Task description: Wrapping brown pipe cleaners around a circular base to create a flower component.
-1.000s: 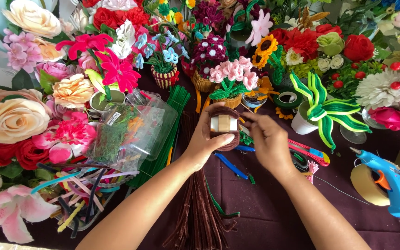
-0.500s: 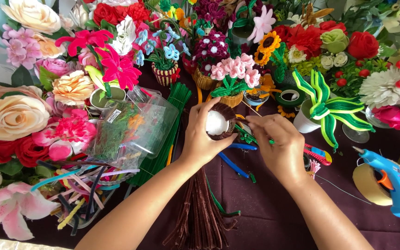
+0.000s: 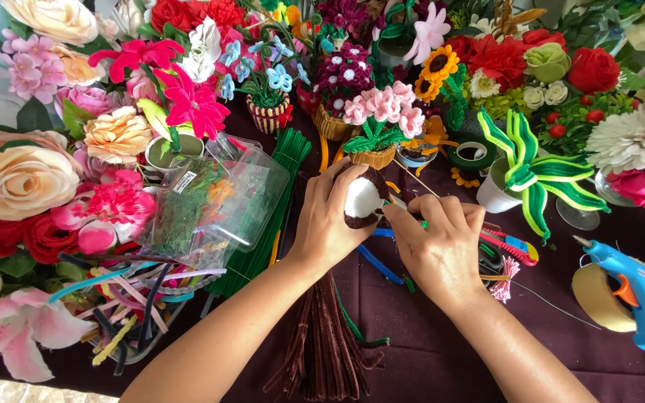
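Flowers crowd the dark table (image 3: 427,351); left hand (image 3: 330,224) fingers wrap the brown-and-white fuzzy ball (image 3: 363,200) at centre, while right hand (image 3: 438,242), just right, pinches its brown edge.

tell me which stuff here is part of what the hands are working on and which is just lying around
In use:
left hand
right hand
brown and white fuzzy ball

Lying about:
blue glue gun
brown pipe cleaners
green pipe cleaners
plastic box
tape roll
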